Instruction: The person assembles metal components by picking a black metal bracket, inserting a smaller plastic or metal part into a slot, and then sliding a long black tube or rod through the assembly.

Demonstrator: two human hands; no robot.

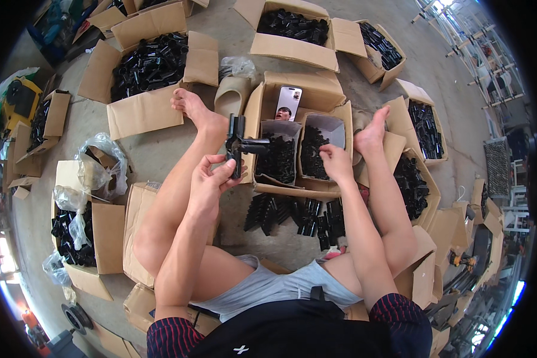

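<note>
My left hand [213, 176] is closed around a black plastic T-shaped fitting [237, 145], held up beside the left wall of a cardboard box [253, 128]. Inside that box are two smaller grey-lined boxes. The left one holds many small black parts [276, 158], and the right one holds finer black pieces [314, 143]. Over the right inner box, my right hand [338, 163] has its fingertips pinched together; whatever is between them is too small to make out. Several ribbed and tube-like black parts [268, 213] lie on the floor just below the box.
A phone [288, 102] with a lit screen leans inside the box's far end. Open cartons of black parts stand around me: far left [149, 65], far middle [292, 27] and right [423, 128]. Nearby are a beige clog [230, 97] and clear plastic bags [104, 167].
</note>
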